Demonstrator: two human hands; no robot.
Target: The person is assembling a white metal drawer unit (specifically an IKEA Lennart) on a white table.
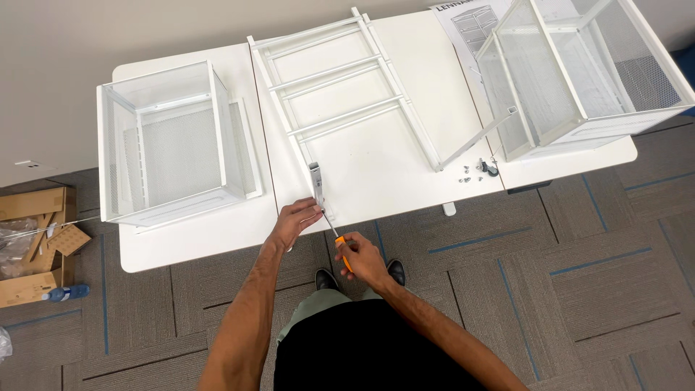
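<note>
- Nearest, the right hand [362,259] is closed around an orange-handled screwdriver [341,250]; its thin shaft runs up and left to the near end of the frame. The tool looks light and rigid, and the handle is the obvious grip — the bare shaft would likely slip.
- Just beyond, the left hand [297,217] curls its fingers against the near end of the white metal frame [340,94], pinching the short upright bracket [316,181] at the table's [188,242] near edge.
- The frame lies flat across the middle of the table, reaching from near to far. It seems stiff but thin-walled and fairly light — best held by a side rail close to the joint, since the painted surface looks smooth.
- Right of it, small screws and a castor [478,172] lie loose.
- Farther out, a white mesh basket [174,145] stands at left and another mesh basket [579,65] at far right.
</note>
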